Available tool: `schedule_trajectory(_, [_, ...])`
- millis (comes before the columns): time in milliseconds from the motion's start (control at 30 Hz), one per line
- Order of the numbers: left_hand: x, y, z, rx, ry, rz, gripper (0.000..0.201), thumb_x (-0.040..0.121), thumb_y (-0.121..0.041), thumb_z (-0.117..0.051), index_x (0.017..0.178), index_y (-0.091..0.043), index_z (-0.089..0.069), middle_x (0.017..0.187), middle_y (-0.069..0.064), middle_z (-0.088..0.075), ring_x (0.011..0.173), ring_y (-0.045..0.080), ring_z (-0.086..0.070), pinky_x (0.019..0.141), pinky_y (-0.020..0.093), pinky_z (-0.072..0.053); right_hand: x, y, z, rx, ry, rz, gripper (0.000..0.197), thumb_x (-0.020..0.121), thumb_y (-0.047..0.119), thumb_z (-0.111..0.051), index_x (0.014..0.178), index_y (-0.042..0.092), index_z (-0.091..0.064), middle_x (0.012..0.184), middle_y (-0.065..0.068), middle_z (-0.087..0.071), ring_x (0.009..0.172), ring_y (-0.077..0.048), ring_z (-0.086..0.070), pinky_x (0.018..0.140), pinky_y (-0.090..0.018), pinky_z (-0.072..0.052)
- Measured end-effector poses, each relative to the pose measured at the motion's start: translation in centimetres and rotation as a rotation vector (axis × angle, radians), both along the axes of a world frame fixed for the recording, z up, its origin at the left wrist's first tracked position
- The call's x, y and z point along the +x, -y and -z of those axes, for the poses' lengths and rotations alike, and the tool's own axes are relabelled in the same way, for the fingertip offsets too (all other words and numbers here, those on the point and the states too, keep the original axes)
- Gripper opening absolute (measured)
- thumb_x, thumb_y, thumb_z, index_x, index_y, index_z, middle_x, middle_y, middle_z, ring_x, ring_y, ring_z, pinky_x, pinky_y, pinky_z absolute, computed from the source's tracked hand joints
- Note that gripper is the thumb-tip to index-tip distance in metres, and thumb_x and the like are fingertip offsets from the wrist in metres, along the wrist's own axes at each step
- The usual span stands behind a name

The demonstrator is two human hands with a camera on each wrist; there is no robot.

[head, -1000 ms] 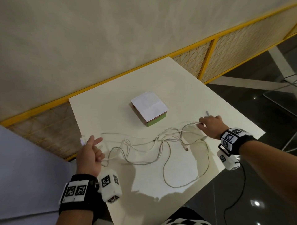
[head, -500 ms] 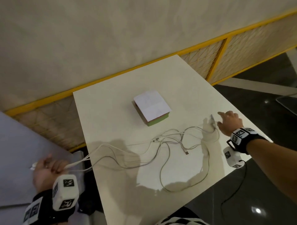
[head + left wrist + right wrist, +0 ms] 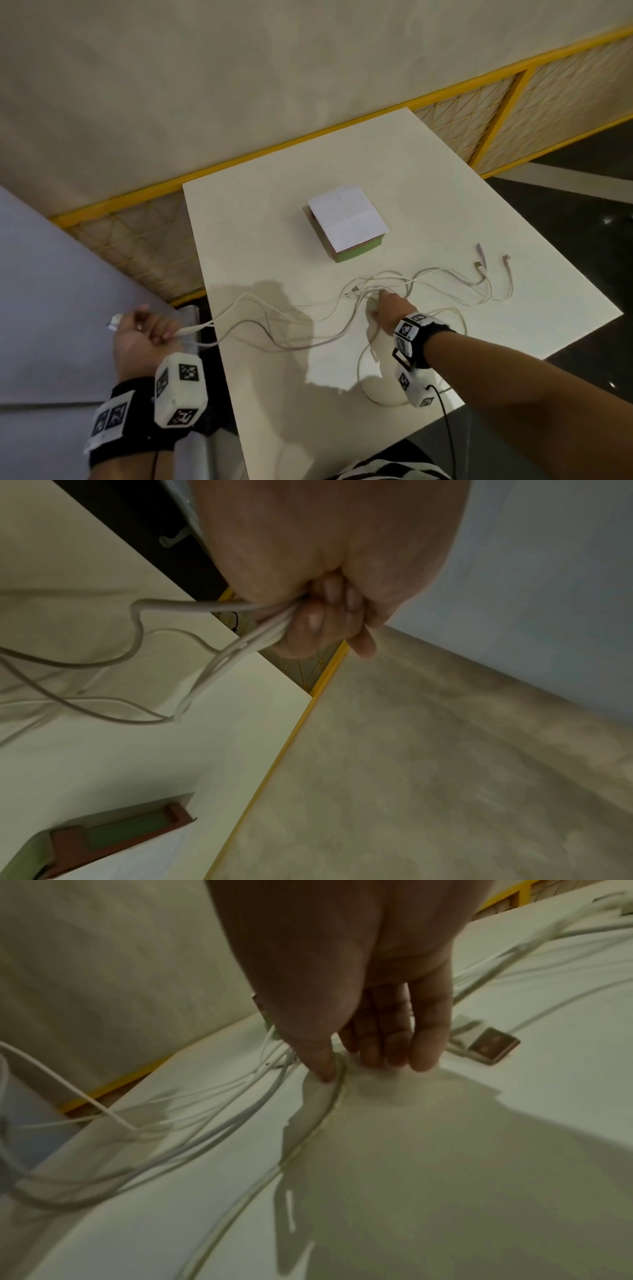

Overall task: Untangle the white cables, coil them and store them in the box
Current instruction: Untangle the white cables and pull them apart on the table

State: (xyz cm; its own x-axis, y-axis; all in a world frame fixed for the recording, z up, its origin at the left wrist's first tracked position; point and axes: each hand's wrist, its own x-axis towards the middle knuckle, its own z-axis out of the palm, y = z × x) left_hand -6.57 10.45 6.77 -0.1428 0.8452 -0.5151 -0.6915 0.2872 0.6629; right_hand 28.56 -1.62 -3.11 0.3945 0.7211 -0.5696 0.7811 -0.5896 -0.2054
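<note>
White cables lie in a loose tangle across the near half of the desk, the knot just in front of the box, which sits with a white sheet over it. My left hand is off the desk's left edge, its grip fisted round a bundle of cable ends; strands run taut-ish from it back over the edge. My right hand is down at the knot, thumb and fingertips pinching one strand against the surface, a USB plug just beside them.

Risks as I judge them:
- Pulling left with several ends held together may cinch the knot, not free it.
- Loose ends at the far right could drag across or whip off the desk.
- A thin pinch may slip.
- The near loop overhangs towards the edge and could fall.
</note>
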Motion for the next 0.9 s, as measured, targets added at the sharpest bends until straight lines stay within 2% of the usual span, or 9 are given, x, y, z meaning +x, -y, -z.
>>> schedule_trajectory(100, [0.9, -0.3, -0.5, 0.007, 0.019, 0.041, 0.02, 0.059, -0.015, -0.053, 0.043, -0.02, -0.042, 0.037, -0.008, -0.022, 0.031, 0.006, -0.019, 0.035, 0.017, -0.02, -0.4, 0.2, -0.2, -0.049, 0.017, 0.011, 0.034, 0.097, 0.011, -0.036, 0.129, 0.003, -0.045, 0.137, -0.015, -0.049, 0.125, -0.029, -0.049, 0.099, -0.032, -0.04])
schedule_trajectory(200, [1.2, -0.6, -0.9, -0.014, 0.051, 0.113, 0.042, 0.085, -0.017, -0.048, 0.043, -0.021, -0.046, 0.037, -0.008, -0.023, 0.031, 0.006, -0.02, 0.036, 0.017, -0.021, -0.3, 1.3, -0.3, -0.063, -0.061, 0.071, 0.033, 0.094, 0.023, -0.041, 0.119, 0.006, -0.055, 0.126, -0.014, -0.058, 0.116, -0.031, -0.055, 0.091, -0.032, -0.045])
schedule_trajectory(267, [1.3, -1.0, -1.4, 0.003, 0.036, 0.158, 0.05, 0.095, -0.024, -0.038, 0.046, -0.022, -0.046, 0.037, -0.008, -0.023, 0.031, 0.007, -0.019, 0.036, 0.018, -0.02, 0.2, 2.2, -0.3, -0.054, -0.229, 0.174, 0.028, 0.091, 0.024, -0.044, 0.1, 0.003, -0.059, 0.103, -0.017, -0.066, 0.089, -0.03, -0.064, 0.077, -0.034, -0.05])
schedule_trajectory(333, [1.2, -1.5, -2.0, 0.045, 0.013, 0.18, 0.045, 0.096, -0.026, -0.037, 0.052, -0.023, -0.043, 0.037, -0.008, -0.024, 0.03, 0.007, -0.02, 0.036, 0.018, -0.02, 1.2, 3.2, -0.9, -0.048, -0.457, 0.274, 0.021, 0.09, 0.014, -0.043, 0.077, 0.001, -0.055, 0.067, -0.015, -0.061, 0.054, -0.025, -0.058, 0.061, -0.035, -0.052])
schedule_trajectory(400, [1.0, -2.0, -2.9, 0.096, 0.027, 0.211, 0.04, 0.098, -0.033, -0.035, 0.06, -0.023, -0.042, 0.036, -0.008, -0.026, 0.029, 0.007, -0.022, 0.035, 0.017, -0.02, 2.3, 4.3, -2.7, -0.053, -0.557, 0.303, 0.021, 0.087, 0.01, -0.047, 0.069, 0.003, -0.055, 0.051, -0.009, -0.05, 0.042, -0.021, -0.049, 0.054, -0.032, -0.048])
schedule_trajectory(533, [1.4, -2.4, -4.0, 0.115, 0.016, 0.249, 0.044, 0.099, -0.036, -0.035, 0.057, -0.023, -0.04, 0.034, -0.009, -0.026, 0.027, 0.006, -0.022, 0.034, 0.017, -0.019, 2.4, 4.8, -7.5, 0.06, -0.597, 0.212, 0.023, 0.089, 0.014, -0.049, 0.071, 0.01, -0.063, 0.046, -0.001, -0.045, 0.043, -0.016, -0.043, 0.055, -0.026, -0.041])
schedule_trajectory(667, [3.8, -1.4, -3.9, 0.114, -0.013, 0.359, 0.048, 0.097, -0.034, -0.041, 0.051, -0.023, -0.042, 0.034, -0.008, -0.023, 0.028, 0.005, -0.018, 0.034, 0.019, -0.015, -0.6, 2.9, -11.4, 0.35, -0.91, 0.382, 0.028, 0.097, 0.016, -0.038, 0.077, 0.007, -0.056, 0.051, 0.002, -0.034, 0.047, -0.016, -0.035, 0.055, -0.028, -0.046])
schedule_trajectory(767, [5.8, -0.2, -3.7, 0.107, -0.008, 0.455, 0.043, 0.098, -0.035, -0.041, 0.058, -0.021, -0.04, 0.034, -0.008, -0.022, 0.029, 0.005, -0.018, 0.034, 0.019, -0.015, -3.7, 0.5, -13.0, 0.518, -0.993, 0.407, 0.026, 0.098, 0.015, -0.038, 0.078, 0.009, -0.054, 0.047, 0.003, -0.041, 0.045, -0.016, -0.039, 0.055, -0.032, -0.042])
schedule_trajectory(900, [8.0, 1.3, -3.6, 0.122, 0.012, 0.598, 0.041, 0.098, -0.04, -0.041, 0.066, -0.016, -0.049, 0.035, -0.009, -0.023, 0.028, 0.004, -0.019, 0.033, 0.02, -0.016, -8.0, -2.3, -14.9, 0.747, -0.973, 0.375, 0.017, 0.097, 0.016, -0.046, 0.086, 0.011, -0.059, 0.051, -0.004, -0.056, 0.041, -0.015, -0.044, 0.047, -0.024, -0.037])
